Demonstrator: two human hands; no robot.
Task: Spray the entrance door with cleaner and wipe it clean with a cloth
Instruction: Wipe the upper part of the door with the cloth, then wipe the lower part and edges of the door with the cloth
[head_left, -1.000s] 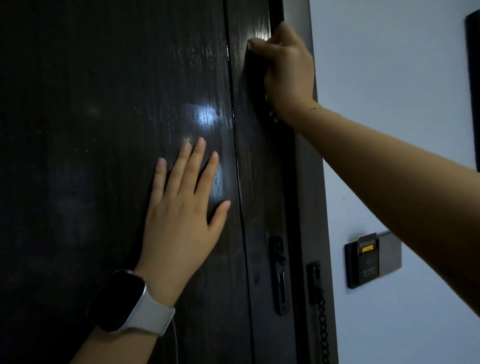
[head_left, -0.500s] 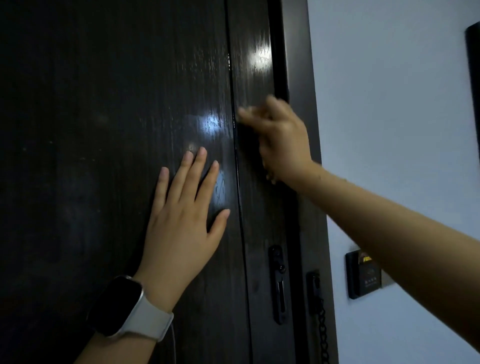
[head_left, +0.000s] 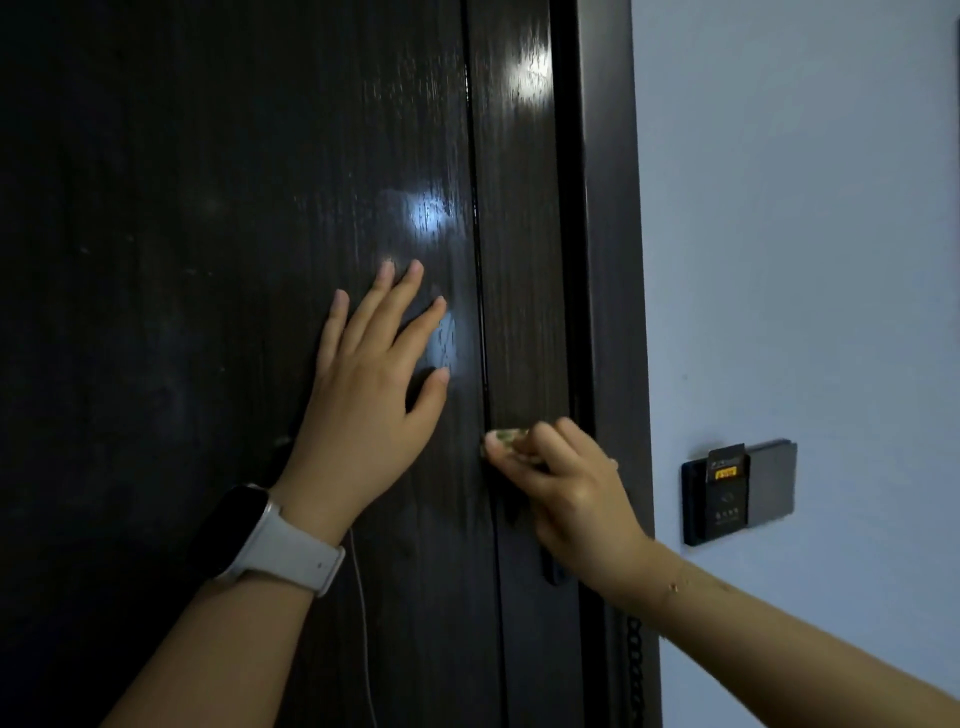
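1. The right hand (head_left: 566, 488) has a curled grip round a small pale cloth (head_left: 506, 436), of which only a bit shows past the fingertips.
2. The cloth lies against the narrow right strip of the dark door (head_left: 208, 260), just right of the vertical groove.
3. The left hand (head_left: 371, 384) rests flat on the main door panel with straight, spread fingers, its grip wide and holding nothing.
4. A watch (head_left: 265, 535) with a white strap sits on the left wrist.
5. Bright glare spots show on the glossy wood above both hands.
6. A black latch (head_left: 553, 569) shows below the right hand, and a chain (head_left: 635, 670) hangs lower by the frame.
7. A card holder (head_left: 737, 488) is fixed on the pale wall (head_left: 805, 208) to the right.
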